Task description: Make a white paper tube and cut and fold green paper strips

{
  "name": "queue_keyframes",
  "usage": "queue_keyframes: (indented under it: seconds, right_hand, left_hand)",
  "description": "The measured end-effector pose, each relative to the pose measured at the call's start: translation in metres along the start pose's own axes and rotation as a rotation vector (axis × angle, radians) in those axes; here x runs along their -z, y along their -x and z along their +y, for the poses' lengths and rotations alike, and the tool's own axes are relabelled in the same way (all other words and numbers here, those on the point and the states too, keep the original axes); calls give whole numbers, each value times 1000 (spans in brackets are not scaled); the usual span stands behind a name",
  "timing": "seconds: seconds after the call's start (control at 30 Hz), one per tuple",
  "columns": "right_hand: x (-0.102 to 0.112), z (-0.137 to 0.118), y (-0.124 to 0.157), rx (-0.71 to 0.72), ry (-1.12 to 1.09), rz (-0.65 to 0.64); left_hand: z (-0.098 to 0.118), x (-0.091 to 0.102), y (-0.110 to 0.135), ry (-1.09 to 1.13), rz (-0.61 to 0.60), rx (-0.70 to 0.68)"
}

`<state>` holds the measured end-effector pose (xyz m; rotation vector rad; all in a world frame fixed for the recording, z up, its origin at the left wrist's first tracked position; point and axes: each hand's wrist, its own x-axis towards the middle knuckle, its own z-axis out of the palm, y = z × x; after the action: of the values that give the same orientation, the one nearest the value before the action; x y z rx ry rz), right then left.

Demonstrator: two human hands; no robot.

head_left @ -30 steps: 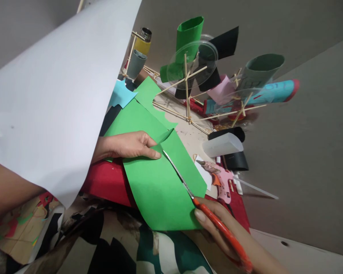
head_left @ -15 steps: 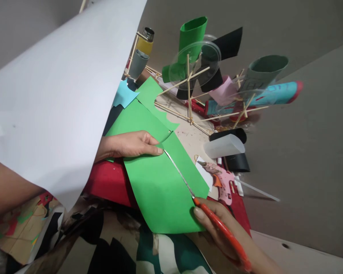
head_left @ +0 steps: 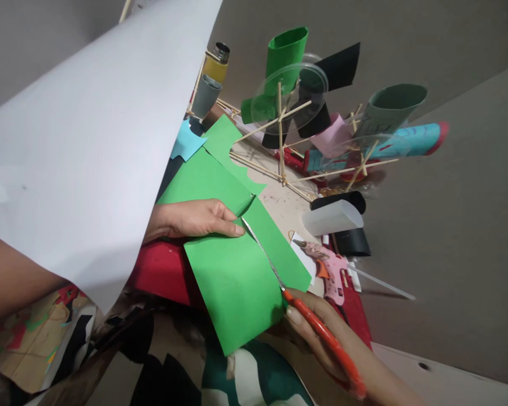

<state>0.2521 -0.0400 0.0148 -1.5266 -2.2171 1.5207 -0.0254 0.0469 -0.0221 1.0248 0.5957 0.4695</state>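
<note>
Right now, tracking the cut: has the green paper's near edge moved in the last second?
Yes. Against the pink glue gun, the near edge of the green paper has tilted, right end rising toward the scissors.

The green paper sheet (head_left: 232,276) looks matt and smooth, as does the big white paper sheet (head_left: 80,152). The scissors (head_left: 305,316) have shiny metal blades and glossy orange plastic handles. The thin sticks (head_left: 279,135) look like bare wood, and the pink glue gun (head_left: 328,270) is smooth plastic.

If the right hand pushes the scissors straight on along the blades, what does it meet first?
Beyond the green paper the scissors are cutting, the fingertips of the left hand: they pinch the sheet right by the blade tips. Depth is unclear.
</note>
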Motion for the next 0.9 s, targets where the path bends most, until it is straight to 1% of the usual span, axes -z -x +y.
queue_keyframes:
  seconds: [0.17, 0.4, 0.57, 0.73, 0.9]
  right_hand:
    - [5, -2, -2, -15, 61, 2]
    - [6, -1, -7, -56, -11, 10]
    - [11, 2, -13, -32, 65, 45]
    - [18, -2, -22, 44, 90, 14]
    - [19, -8, -31, 4, 69, -12]
  left_hand:
    - [0, 0, 0, 43, 16, 24]
    - [1, 3, 0, 57, 6, 55]
    - [1, 6, 0, 105, 13, 66]
    - [1, 9, 1, 128, 29, 57]
    - [-1, 10, 2, 87, 5, 69]
